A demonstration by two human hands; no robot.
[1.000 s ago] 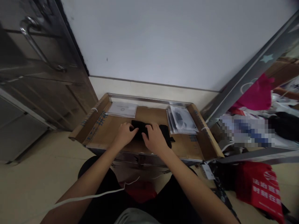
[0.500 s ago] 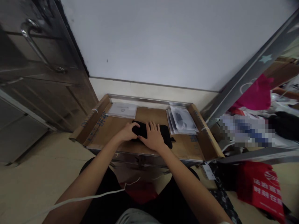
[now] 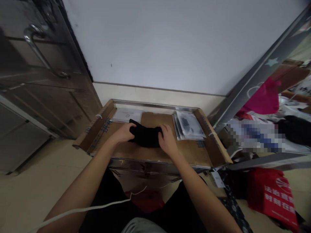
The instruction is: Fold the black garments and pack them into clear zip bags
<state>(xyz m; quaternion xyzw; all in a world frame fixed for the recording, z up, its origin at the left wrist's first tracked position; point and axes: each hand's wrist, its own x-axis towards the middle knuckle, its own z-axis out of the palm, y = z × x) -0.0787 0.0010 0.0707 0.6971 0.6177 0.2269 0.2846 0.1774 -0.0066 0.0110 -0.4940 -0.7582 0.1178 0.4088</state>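
A folded piece of black cloth (image 3: 147, 136) is held between my two hands over the cardboard-lined tabletop (image 3: 136, 154). My left hand (image 3: 125, 132) grips its left end, thumb on the near side. At the other end, my right hand (image 3: 167, 139) is closed on the right edge with its fingers curled over the top. The cloth sags a little in the middle, and its exact kind cannot be made out. Behind my left hand lies a flat clear plastic bag (image 3: 126, 115). Right of my right hand is a stack of clear zip bags (image 3: 189, 125), the top one with something dark inside.
Cardboard side walls (image 3: 215, 139) edge the table, and a white wall (image 3: 155, 48) rises behind it. A door with a metal handle (image 3: 42, 53) is at left. On the right stand a cluttered shelf and a red bag (image 3: 272, 194). A white cable (image 3: 102, 205) crosses my left forearm.
My hands were lying on the black cloth, the right one flat on top. Now they grip its two ends; the cloth has shifted left and looks shorter, its right end drawn in.
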